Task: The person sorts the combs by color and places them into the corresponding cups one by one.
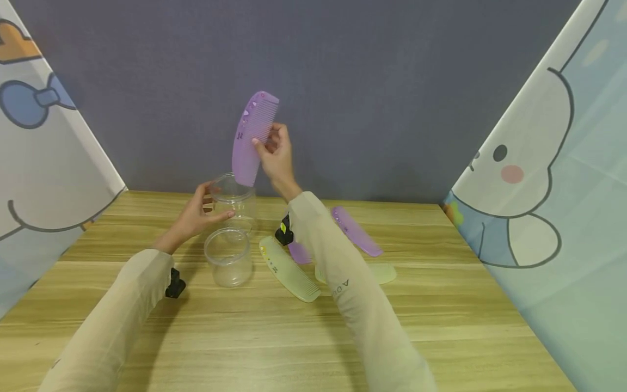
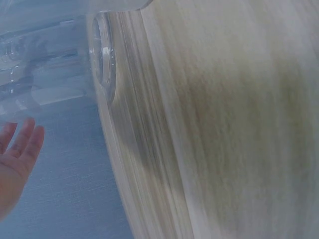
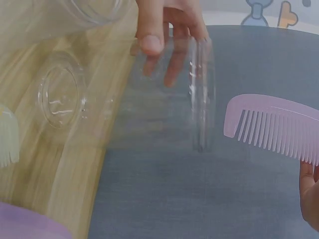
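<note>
High over the rear clear plastic jar (image 1: 245,209), my right hand (image 1: 277,158) pinches a purple comb (image 1: 252,136) by its toothed side. The comb stands nearly upright, its lower end overlapping the jar's rim in the head view. My left hand (image 1: 198,215) holds that open-topped jar from the left, thumb across the front; in the right wrist view its other fingers (image 3: 174,67) show through the clear wall. A second clear jar (image 1: 230,272) stands just in front. Right of it lies a pale green comb (image 1: 289,269) with small decorations.
Under and beside my right sleeve lie a purple comb (image 1: 356,231), part of another purple comb (image 1: 300,253) and a partly hidden green comb (image 1: 384,273). A grey panel (image 1: 367,109) rises behind the wooden table (image 1: 235,348). Cartoon-printed panels (image 1: 529,163) flank both sides.
</note>
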The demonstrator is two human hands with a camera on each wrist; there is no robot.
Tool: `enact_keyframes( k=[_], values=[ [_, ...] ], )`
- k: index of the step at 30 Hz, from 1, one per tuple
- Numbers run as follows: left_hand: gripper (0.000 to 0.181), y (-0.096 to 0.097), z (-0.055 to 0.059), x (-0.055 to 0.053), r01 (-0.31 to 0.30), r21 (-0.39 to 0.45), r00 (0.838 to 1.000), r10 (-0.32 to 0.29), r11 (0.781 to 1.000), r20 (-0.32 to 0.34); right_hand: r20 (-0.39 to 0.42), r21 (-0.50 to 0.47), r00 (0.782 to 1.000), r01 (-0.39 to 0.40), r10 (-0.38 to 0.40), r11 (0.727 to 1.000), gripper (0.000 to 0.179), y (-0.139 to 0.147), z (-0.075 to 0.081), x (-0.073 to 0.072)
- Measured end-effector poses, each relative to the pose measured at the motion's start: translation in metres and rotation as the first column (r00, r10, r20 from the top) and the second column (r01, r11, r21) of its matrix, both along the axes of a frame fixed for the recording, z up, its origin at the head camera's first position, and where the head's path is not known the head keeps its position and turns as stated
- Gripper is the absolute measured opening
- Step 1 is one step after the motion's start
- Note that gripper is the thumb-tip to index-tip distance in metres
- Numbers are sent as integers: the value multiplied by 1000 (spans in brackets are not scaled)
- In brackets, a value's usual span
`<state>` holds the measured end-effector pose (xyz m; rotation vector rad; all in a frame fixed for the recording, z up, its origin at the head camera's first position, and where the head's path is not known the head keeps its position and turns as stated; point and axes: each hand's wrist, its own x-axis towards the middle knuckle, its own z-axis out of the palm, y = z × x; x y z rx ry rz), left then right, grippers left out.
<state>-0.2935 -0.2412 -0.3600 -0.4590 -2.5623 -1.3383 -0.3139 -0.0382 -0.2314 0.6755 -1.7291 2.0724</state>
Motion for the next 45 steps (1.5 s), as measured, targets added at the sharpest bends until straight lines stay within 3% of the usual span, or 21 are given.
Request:
enact_keyframes(
  k=[12, 28, 35, 41, 45],
  values=[
    [92, -1, -2, -1, -3, -9, 999, 3, 1000, -35, -11, 129, 1000, -27, 28, 991, 34, -9, -20, 5],
    [91, 0, -2, -1, 6, 10, 999, -6, 1000, -44, 79, 193, 996, -59, 44, 979, 35, -17, -46, 11],
    [91, -1, -2, 0, 12, 4, 999, -11, 1000, -45, 68, 188, 998, -19, 6, 982, 38, -26, -67, -9],
    [91, -2, -1, 1, 8, 5, 999, -8, 1000, -34, 41, 206, 999, 1, -10, 979, 38, -28, -70, -9],
    [92, -2, -1, 1, 5, 2, 1000, -5, 1000, -27, 37, 182, 999, -17, 11, 983, 36, -25, -62, 0]
  ],
)
